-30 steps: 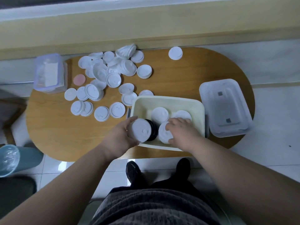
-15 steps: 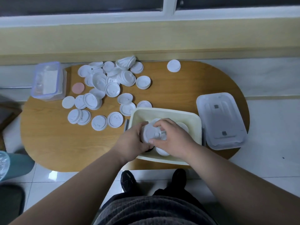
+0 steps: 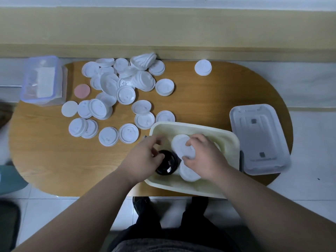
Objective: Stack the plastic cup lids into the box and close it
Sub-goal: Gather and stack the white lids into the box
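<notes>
A cream box (image 3: 231,142) sits at the table's near edge. Inside it, my right hand (image 3: 203,157) grips a white plastic lid (image 3: 181,148) by its right side, above another white lid (image 3: 188,172) on the box floor. Next to them a black lid (image 3: 168,162) lies in the box's near left corner. My left hand (image 3: 143,159) reaches over the box's left wall, and its curled fingers hold the black lid's left edge. The grey box cover (image 3: 258,139) lies flat to the right of the box. Several loose white lids (image 3: 125,84) are scattered over the table's far left.
A clear lidded container (image 3: 42,80) stands at the far left edge of the wooden table (image 3: 209,99), with a pink disc (image 3: 82,90) beside it. One white lid (image 3: 203,67) lies alone at the back. A yellow wall ledge runs behind the table.
The white lid has passed from my left hand to my right, which moved it deeper into the box. My left hand has dropped onto the black lid.
</notes>
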